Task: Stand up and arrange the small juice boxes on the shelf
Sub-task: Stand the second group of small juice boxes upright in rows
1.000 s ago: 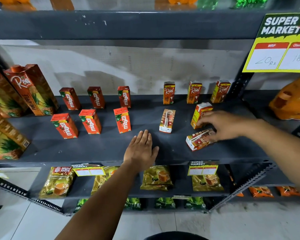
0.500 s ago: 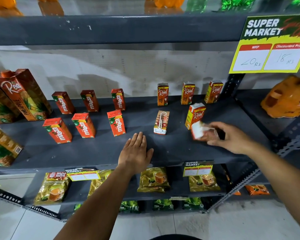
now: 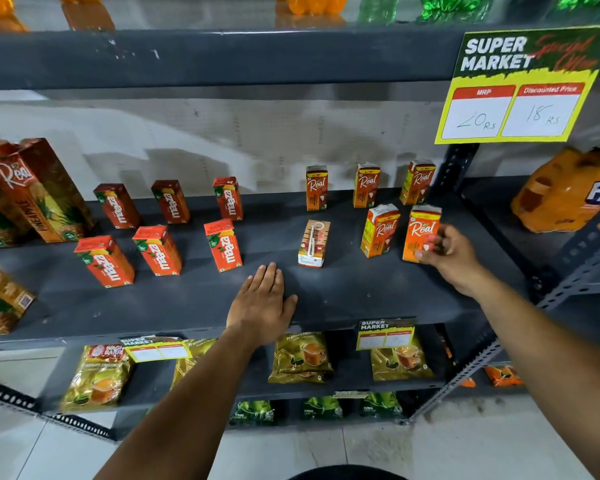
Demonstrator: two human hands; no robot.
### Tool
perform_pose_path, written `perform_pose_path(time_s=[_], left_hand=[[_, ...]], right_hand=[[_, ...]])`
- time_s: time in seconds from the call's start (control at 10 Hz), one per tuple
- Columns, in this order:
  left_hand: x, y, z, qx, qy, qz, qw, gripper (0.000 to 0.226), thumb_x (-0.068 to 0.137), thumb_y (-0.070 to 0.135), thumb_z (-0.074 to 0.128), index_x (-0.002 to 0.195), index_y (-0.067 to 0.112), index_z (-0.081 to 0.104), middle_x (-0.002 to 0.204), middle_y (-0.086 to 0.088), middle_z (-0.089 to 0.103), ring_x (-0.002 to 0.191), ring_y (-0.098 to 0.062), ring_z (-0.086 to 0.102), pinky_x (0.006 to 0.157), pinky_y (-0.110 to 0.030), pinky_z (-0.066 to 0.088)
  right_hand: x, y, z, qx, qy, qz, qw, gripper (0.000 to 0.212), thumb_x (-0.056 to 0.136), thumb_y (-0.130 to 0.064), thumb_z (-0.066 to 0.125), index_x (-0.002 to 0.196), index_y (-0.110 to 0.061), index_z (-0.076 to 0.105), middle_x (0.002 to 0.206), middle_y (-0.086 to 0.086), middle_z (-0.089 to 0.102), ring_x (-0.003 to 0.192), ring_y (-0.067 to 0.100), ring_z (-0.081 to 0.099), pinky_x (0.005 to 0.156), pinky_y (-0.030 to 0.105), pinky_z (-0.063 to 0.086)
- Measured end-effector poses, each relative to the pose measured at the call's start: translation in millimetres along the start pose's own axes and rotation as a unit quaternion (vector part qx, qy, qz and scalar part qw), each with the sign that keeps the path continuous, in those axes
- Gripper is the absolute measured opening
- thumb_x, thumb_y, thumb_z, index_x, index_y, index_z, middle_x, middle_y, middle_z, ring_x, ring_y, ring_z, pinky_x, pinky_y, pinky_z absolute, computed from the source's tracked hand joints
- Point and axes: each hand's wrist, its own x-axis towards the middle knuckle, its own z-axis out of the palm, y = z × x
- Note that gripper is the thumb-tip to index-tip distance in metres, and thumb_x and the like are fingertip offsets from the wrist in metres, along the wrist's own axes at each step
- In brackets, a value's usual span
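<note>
1. Small Real juice boxes are standing on the grey metal shelf [image 3: 343, 299] in orange-and-yellow cartons: three upright in a back row [image 3: 366, 185], and three in front of them.
2. Of the front three, the left box [image 3: 313, 243] is showing its back with a wrapped straw, the middle box [image 3: 379, 231] is facing forward, and the rightmost Real box [image 3: 422, 233] is standing upright, slightly blurred.
3. The right hand [image 3: 445, 252] is gripping the rightmost Real box by its right side, thumb and fingers curled round its lower part.
4. The left hand [image 3: 262, 304] is lying flat and open on the shelf's front edge, palm down, holding nothing, just in front of the straw-side box and apart from it.
5. To the left, six red Maaza boxes [image 3: 160, 230] are standing in two rows of three, and tall Real pineapple cartons [image 3: 39, 192] are leaning at the far left.
6. A yellow price sign [image 3: 520, 88] reading "Super Market" is hanging from the shelf above, showing 20 and 18 Rs.
7. Golden tea packets [image 3: 302, 358] are sitting on the shelf below, over a pale tiled floor [image 3: 309, 452].
</note>
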Motion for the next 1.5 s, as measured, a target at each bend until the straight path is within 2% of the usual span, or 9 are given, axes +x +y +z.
perform_pose_path(time_s=[0.2,0.5,0.6,0.7,0.8,0.9,1.0,1.3,1.5], left_hand=[[0,1,0,-0.001,0.009,0.0,1.0,0.068,0.099,0.05,0.016,0.152,0.008,0.007,0.162,-0.008,0.002,0.149,-0.022,-0.002,0.119,-0.036,0.0],[-1,1,-1,0.0,0.005,-0.002,1.0,0.068,0.099,0.05,0.016,0.152,0.008,0.006,0.162,-0.008,0.001,0.149,-0.022,-0.002,0.119,-0.036,0.0],[0,2,-1,-0.003,0.005,-0.002,1.0,0.068,0.099,0.05,0.015,0.152,0.008,0.006,0.163,-0.008,0.001,0.149,-0.022,-0.003,0.119,-0.036,0.0],[0,2,-2,-0.004,0.003,-0.002,1.0,0.068,0.099,0.05,0.015,0.152,0.008,0.006,0.162,-0.008,0.0,0.149,-0.022,-0.003,0.119,-0.036,-0.001],[-1,3,-1,-0.002,0.004,-0.003,1.0,0.068,0.099,0.05,0.014,0.152,0.009,0.005,0.163,-0.008,0.0,0.149,-0.022,-0.003,0.119,-0.036,-0.001],[1,2,-1,-0.002,0.0,-0.001,1.0,0.068,0.099,0.05,0.014,0.152,0.009,0.005,0.162,-0.008,-0.001,0.149,-0.023,-0.003,0.12,-0.036,0.0],[3,-7,-5,0.004,-0.014,0.023,1.0,0.069,0.098,0.052,0.017,0.152,0.009,0.006,0.162,-0.008,0.0,0.149,-0.022,-0.001,0.12,-0.036,0.003],[-12,-22,-6,-0.016,0.025,0.03,0.999,0.069,0.098,0.053,0.02,0.152,0.01,0.01,0.162,-0.005,0.005,0.149,-0.018,0.0,0.117,-0.03,-0.002],[-9,-23,-4,-0.019,0.016,0.028,0.999,0.069,0.098,0.052,0.019,0.152,0.01,0.008,0.163,-0.005,0.002,0.148,-0.017,-0.004,0.118,-0.032,-0.003]], right_hand=[[14,8,-14,-0.126,-0.042,0.01,0.991,0.047,0.08,-0.008,0.074,0.121,-0.019,0.054,0.113,0.002,0.063,0.112,0.022,0.058,0.104,0.043,0.041],[17,8,-15,-0.142,-0.05,0.026,0.988,0.047,0.082,-0.01,0.072,0.125,-0.014,0.053,0.116,0.003,0.061,0.112,0.018,0.054,0.1,0.037,0.039],[14,8,-14,-0.134,-0.031,0.027,0.99,0.065,0.077,-0.011,0.076,0.133,-0.017,0.044,0.119,0.0,0.057,0.115,0.018,0.054,0.101,0.039,0.041],[-2,7,-8,-0.06,0.085,-0.004,0.995,0.077,0.072,-0.007,0.079,0.134,-0.021,0.034,0.121,0.0,0.049,0.105,0.016,0.054,0.09,0.038,0.047],[-45,3,13,-0.01,0.206,-0.1,0.973,0.049,0.073,0.001,0.071,0.106,-0.026,0.045,0.101,0.001,0.051,0.078,0.013,0.053,0.074,0.037,0.047],[-65,-9,40,-0.117,0.058,-0.143,0.981,0.033,0.078,-0.002,0.072,0.1,-0.02,0.056,0.092,0.0,0.058,0.079,0.013,0.059,0.072,0.033,0.051],[-59,-34,92,-0.24,-0.125,-0.116,0.956,0.04,0.08,-0.025,0.074,0.116,-0.014,0.059,0.101,0.0,0.063,0.09,0.017,0.064,0.075,0.026,0.05],[-27,-53,186,-0.321,0.025,-0.042,0.946,0.097,0.05,-0.075,0.069,0.121,-0.013,0.047,0.121,0.009,0.058,0.112,0.029,0.057,0.085,0.04,0.051],[-26,-46,195,-0.36,0.083,-0.042,0.928,0.075,0.057,-0.058,0.072,0.114,-0.014,0.052,0.116,0.01,0.064,0.105,0.032,0.06,0.083,0.041,0.051]])
